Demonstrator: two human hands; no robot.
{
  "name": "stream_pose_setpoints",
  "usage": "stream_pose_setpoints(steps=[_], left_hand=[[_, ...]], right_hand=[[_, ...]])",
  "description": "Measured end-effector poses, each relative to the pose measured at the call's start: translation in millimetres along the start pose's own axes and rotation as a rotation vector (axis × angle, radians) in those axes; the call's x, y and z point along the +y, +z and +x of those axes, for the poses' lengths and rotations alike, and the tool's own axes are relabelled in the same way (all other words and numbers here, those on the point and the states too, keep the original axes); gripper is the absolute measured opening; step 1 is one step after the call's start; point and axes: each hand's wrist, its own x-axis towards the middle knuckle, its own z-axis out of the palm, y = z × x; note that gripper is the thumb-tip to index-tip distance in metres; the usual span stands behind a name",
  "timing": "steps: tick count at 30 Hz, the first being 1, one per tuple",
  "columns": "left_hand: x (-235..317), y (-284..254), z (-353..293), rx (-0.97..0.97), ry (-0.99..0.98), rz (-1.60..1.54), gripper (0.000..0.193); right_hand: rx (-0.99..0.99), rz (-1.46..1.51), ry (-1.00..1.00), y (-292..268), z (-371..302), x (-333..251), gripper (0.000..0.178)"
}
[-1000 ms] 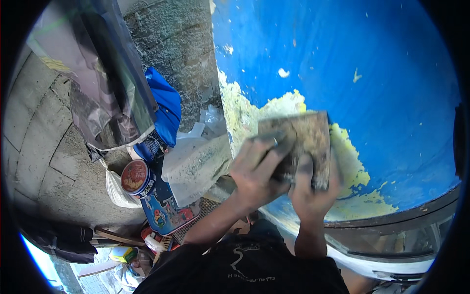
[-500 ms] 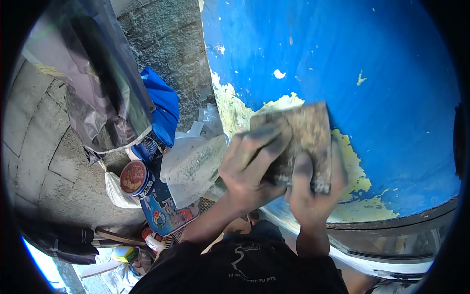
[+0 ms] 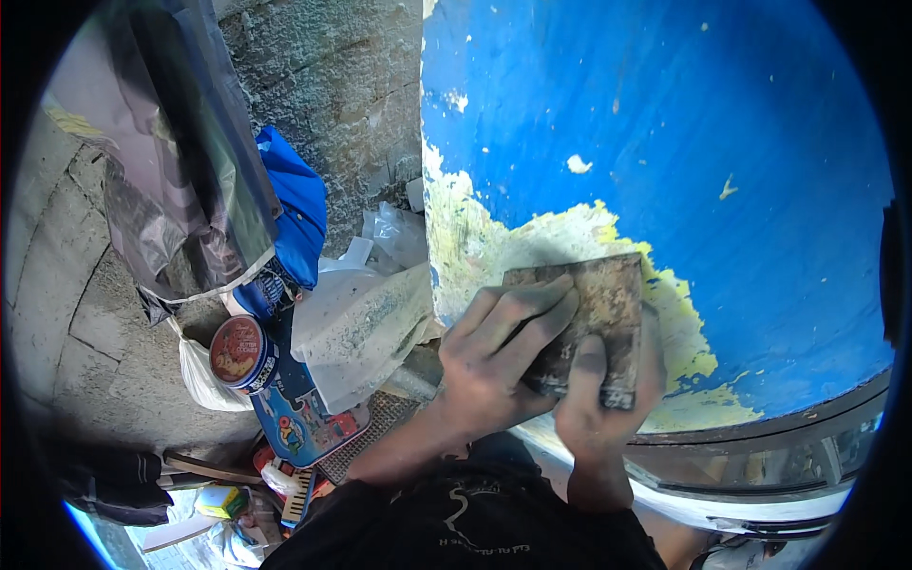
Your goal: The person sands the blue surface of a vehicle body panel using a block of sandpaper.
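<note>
Both my hands press a worn, flat, brown rectangular block [image 3: 608, 294] against a blue-painted panel [image 3: 665, 95]. My left hand [image 3: 499, 351] lies over the block's left side, its dusty fingers bent across the top face. My right hand [image 3: 608, 380] grips the lower right corner, with the thumb on the face and the fingers along the right edge. Around the block, the blue paint gives way to a patch of pale yellow and white [image 3: 560, 233] with a ragged border. The block's underside is hidden.
On the left hang a grey plastic sheet [image 3: 190, 190] and a blue bag [image 3: 293, 209]. Below them are a round tub with a reddish lid [image 3: 237, 350], a cloudy plastic sheet [image 3: 356, 328] and a toy keyboard [image 3: 298, 496]. A rough grey wall [image 3: 323, 95] stands behind.
The block and both hands have slid down and slightly left over the panel, uncovering more of the pale patch above. The whole view has shifted a little. Both hands keep their hold.
</note>
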Motion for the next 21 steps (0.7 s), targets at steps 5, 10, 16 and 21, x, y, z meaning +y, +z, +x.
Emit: stream_pose_setpoints(steps=[5,10,16,21], left_hand=[[3.5,23.7,-9.0,0.129,0.057,0.097,0.06],[4.1,9.4,17.0,0.161,0.035,0.163,0.06],[0.4,7.6,5.5,0.111,0.037,0.123,0.057],[2.6,1.2,-1.9,0.057,0.002,0.138,0.056]], right_hand=[[0.084,0.123,0.014,-7.2,-1.4,27.3,0.026],[0.049,0.141,0.138,-3.7,19.2,-3.1,0.027],[0.038,0.146,0.017,-0.2,16.7,1.5,0.031],[-0.016,0.152,0.095,0.7,1.1,4.3,0.032]])
